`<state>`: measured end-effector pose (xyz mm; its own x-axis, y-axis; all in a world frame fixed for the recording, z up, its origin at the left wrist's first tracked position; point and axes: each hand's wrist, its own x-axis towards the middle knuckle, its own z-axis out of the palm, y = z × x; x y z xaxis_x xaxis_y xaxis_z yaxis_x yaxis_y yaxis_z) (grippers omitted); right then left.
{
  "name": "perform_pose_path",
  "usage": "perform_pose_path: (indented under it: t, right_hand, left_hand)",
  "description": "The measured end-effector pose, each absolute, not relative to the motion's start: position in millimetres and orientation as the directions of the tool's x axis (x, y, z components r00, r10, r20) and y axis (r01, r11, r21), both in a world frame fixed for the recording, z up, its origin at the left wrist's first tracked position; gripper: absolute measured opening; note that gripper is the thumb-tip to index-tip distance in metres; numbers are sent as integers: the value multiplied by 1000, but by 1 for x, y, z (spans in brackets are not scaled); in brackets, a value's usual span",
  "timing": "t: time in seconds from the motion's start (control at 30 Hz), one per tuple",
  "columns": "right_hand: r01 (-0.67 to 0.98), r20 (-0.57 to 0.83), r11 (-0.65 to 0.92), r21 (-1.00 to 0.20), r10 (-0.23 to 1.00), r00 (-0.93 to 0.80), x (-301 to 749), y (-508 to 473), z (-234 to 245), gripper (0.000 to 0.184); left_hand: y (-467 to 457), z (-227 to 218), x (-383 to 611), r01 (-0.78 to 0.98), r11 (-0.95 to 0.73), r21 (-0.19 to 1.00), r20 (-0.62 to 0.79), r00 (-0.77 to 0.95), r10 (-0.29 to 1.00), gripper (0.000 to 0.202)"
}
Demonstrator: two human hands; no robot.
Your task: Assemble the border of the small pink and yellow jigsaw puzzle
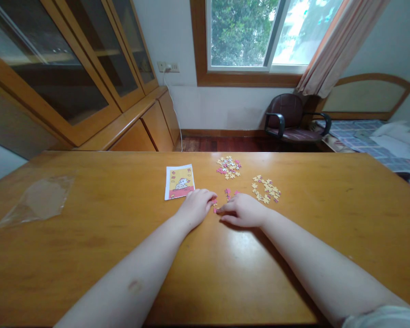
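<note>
My left hand (198, 205) rests on the wooden table with its fingers drawn together at a small puzzle piece (215, 202), partly hidden by the fingertips. Just to the right, my right hand (243, 210) reaches in with the index finger stretched out. Its tip touches a pink puzzle piece (215, 211); the thumb lies apart below. Several pink pieces (228, 193) lie behind my right hand, partly covered by it. A picture card (181, 183) showing a white animal on yellow and pink lies beyond my left hand.
A mixed pile of puzzle pieces (228, 166) lies near the far edge of the table (123, 255). Yellow pieces (267, 188) are spread to the right. A clear plastic bag (41, 198) lies at the left. Beyond stand a glass-doored cabinet (130, 109) and an armchair (289, 114).
</note>
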<state>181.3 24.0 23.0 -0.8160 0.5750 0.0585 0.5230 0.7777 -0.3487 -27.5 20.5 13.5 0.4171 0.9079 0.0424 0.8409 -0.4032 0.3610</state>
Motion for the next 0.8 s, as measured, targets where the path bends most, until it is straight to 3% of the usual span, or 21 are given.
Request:
perform_pose_path:
  t: [0.17,0.3,0.8]
  right_hand:
    - [622,74,725,-297,666,-742,179,25,22,26]
    - [682,61,683,-262,717,-695,177,24,19,26]
    - [732,26,640,-236,757,-653,170,20,18,31]
  left_hand:
    - [17,19,-27,895,-347,281,39,350,936,19]
    - [15,21,-26,888,-338,312,24,348,937,19]
    - [10,26,-24,872,-379,309,74,375,924,15]
